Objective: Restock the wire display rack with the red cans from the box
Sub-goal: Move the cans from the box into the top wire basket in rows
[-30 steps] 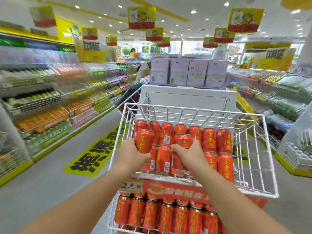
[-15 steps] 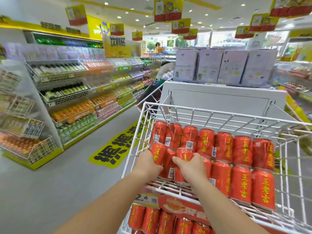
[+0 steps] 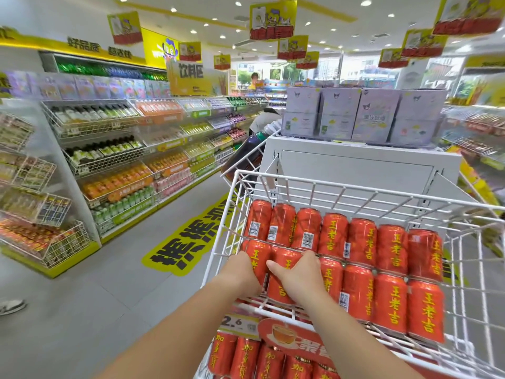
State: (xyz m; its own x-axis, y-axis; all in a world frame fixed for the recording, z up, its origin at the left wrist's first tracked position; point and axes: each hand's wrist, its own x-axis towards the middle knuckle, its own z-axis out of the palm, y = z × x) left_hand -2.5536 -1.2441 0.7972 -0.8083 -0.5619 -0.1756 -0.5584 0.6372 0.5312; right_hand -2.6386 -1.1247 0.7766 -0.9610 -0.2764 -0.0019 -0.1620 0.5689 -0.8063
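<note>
Drinks aisle in a shop.
Bottle shelves [image 3: 114,165] line the left; lilac boxes [image 3: 374,116] sit along the top of a white cabinet [image 3: 355,170]; a yellow sticker [image 3: 188,242] lies on the floor; signs [image 3: 272,20] hang overhead.

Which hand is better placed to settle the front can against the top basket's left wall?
Left. The left hand grips the corner can right beside the basket's left wall; the right hand holds the neighbouring can, one place farther in.
</note>
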